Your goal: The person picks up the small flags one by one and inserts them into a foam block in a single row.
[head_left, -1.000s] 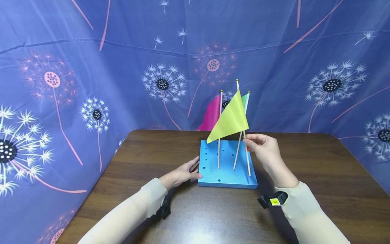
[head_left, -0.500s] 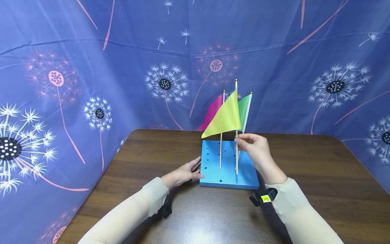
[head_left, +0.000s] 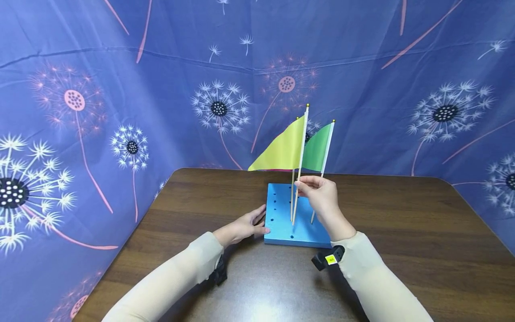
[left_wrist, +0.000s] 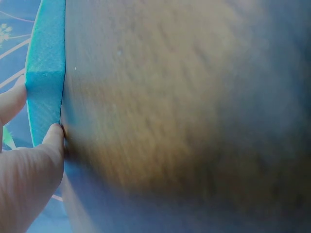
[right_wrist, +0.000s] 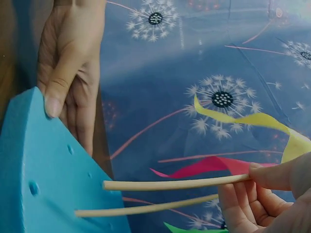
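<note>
My right hand (head_left: pixel 320 197) pinches the wooden stick of a yellow triangular flag (head_left: pixel 281 146) between thumb and fingers. In the right wrist view the lower end of that stick (right_wrist: pixel 146 185) hangs free, just above the blue board (head_left: pixel 299 239). A green flag (head_left: pixel 317 150) stands in the board, leaning slightly right. Mostly hidden behind the yellow one, a pink flag (right_wrist: pixel 218 165) also stands in it. At the board's left edge is my left hand (head_left: pixel 241 228), thumb on the near corner, the other fingers fairly straight along the side.
Several small dark holes dot the board, most along its left side. Board and hands are over a brown wooden table (head_left: pixel 193 192). A blue cloth (head_left: pixel 161 89) with dandelion prints hangs behind the table and along its left side.
My right hand has carried the yellow flag leftward, past the green flag's stick and in front of the pink flag. The left hand stays at the board's edge.
</note>
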Tool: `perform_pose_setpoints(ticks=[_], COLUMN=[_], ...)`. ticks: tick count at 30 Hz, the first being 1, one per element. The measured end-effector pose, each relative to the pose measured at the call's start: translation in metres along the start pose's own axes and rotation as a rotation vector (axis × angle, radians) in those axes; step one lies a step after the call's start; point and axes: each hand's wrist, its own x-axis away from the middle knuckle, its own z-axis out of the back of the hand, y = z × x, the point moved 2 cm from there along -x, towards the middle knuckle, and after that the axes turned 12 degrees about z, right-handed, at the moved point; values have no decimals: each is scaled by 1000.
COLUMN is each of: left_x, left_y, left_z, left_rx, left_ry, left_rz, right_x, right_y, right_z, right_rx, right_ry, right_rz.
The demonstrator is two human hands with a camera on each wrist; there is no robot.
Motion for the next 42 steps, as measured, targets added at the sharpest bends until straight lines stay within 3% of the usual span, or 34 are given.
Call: perform_pose_setpoints(ticks=[7,18,26,34,42], left_x=[-2,-5,-5,-5,-6], left_y=[1,1,1,1,-1], left_z=[0,0,0,0,1], left_rx=[-10,-6,-13,-8,7], left_ry=[6,45,58,55,56], left_rz=[5,19,38,24,32], right_x=[-2,-3,-7,-7,-5], right_y=[7,13,18,24,23], right_z=[-14,-39,-50,-59,-66], right_rx=[-31,48,125,128,203], right_ry=[35,66,56,46,35], right_rz=[3,64,137,138,184])
